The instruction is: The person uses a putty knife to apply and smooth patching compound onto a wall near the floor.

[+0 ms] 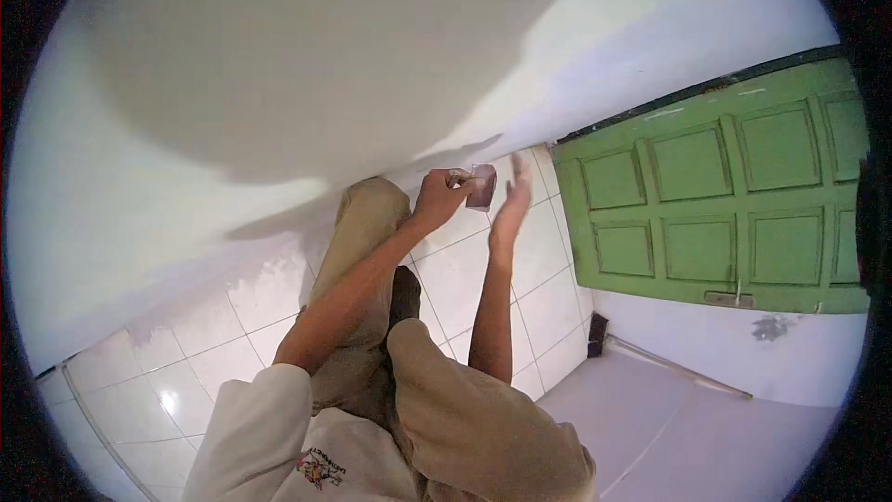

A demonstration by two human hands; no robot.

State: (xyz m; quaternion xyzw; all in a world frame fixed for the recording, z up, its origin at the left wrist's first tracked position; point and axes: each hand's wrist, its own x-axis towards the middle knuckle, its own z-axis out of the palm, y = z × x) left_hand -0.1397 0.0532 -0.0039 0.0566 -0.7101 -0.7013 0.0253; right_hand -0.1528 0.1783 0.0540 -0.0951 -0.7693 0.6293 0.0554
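Observation:
My left hand [442,198] is closed in a pinch on the near edge of a small reddish-brown square piece [479,190], flat and sheet-like. A pale patch shows near its middle; what it is made of I cannot make out. Just right of it, my right hand [514,195] is held edge-up with its fingers stretched out, apart from the piece. Its fingertips are smeared by motion, and nothing shows in it.
A white wall [325,56] with a large shadow rises ahead and to the left. White floor tiles [455,270] lie below my bent legs [483,409]. To the right are a green panelled door [692,195] and a broom [669,364] by the wall.

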